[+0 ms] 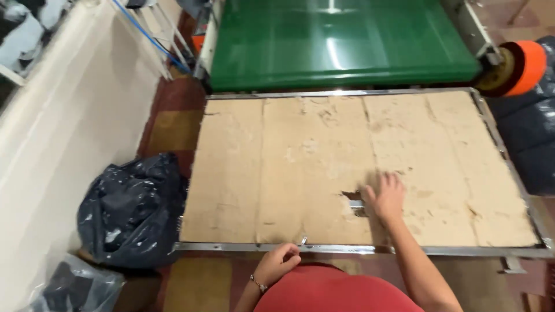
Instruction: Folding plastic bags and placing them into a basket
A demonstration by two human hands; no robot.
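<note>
Shirt: we see red cloth [332,292] at the bottom edge of the view, nearest to us.
Left hand: our left hand [279,261] sits just at the near metal rim, fingers curled together into a loose fist; a thin bracelet [258,283] circles the wrist. We cannot tell whether it pinches anything.
Rim: a grey metal frame [439,250] runs around the table, and the left knuckles touch its near side.
Right hand: our right hand [385,196] lies flat on the cardboard, palm down, fingers spread a little apart and clamped on nothing.
Tear: a dark hole [352,200] in the cardboard shows metal beneath, just beside the right thumb.
Cardboard: a worn brown sheet [277,167] covers the whole table inside the frame, creased in long strips and scuffed on its surface; both hands are at its near half.
Black bag: a full, shiny black plastic sack [130,211] stands on the floor to the left, touching the table's near corner.
Clear bag: a second plastic sack [75,286] lies nearer to us, in the lower left corner.
Wall: a pale low wall [63,133] runs along the left.
Belt: a green conveyor belt [341,40] meets the far edge of the table.
Roller: an orange wheel [529,66] sits at the belt's right end.
Bundles: dark blue packs [529,133] lie to the right of the table.
</note>
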